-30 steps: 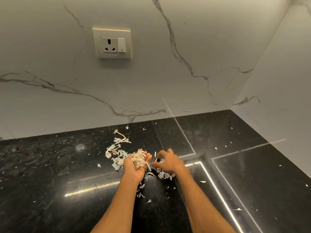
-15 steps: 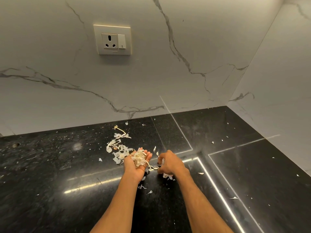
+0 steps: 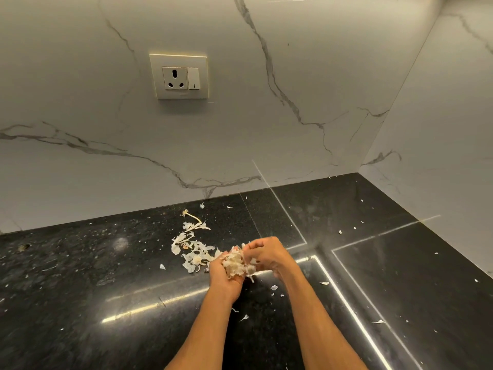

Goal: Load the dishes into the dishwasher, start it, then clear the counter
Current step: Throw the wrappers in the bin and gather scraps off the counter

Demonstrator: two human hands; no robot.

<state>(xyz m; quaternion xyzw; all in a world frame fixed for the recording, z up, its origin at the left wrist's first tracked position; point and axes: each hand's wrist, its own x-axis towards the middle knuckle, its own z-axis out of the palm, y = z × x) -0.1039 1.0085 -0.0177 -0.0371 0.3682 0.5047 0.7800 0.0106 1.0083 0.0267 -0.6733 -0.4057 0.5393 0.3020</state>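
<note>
The person is at the counter-clearing end of the job; no dishes and no dishwasher are in view, so whether those were loaded and started cannot be told from here. The left hand (image 3: 224,277) lies palm up just above the black counter (image 3: 80,289), its fingers cupped round a handful of peels (image 3: 235,263); the right hand (image 3: 269,253) is curled over the same handful from the right, fingertips bent down and seemingly pinching flakes into it. Both hands are closed on peel, neither one free.

Plenty is left. A patch of loose peels (image 3: 192,251) lies on the counter just left of the hands, trailing back toward the marble wall (image 3: 293,89) and ending in a dry stalk (image 3: 192,216); small flakes (image 3: 274,287) are strewn nearer the person and out toward the right corner as well. A socket (image 3: 179,76) sits on the wall above, well apart from the mess.

By the look of it the gathering is roughly half done: one handful is collected, while the bigger patch and the fine scatter remain. The handful looks full, so it probably needs dumping somewhere; no bin is visible. The tiny flakes will likely need wiping rather than picking.
</note>
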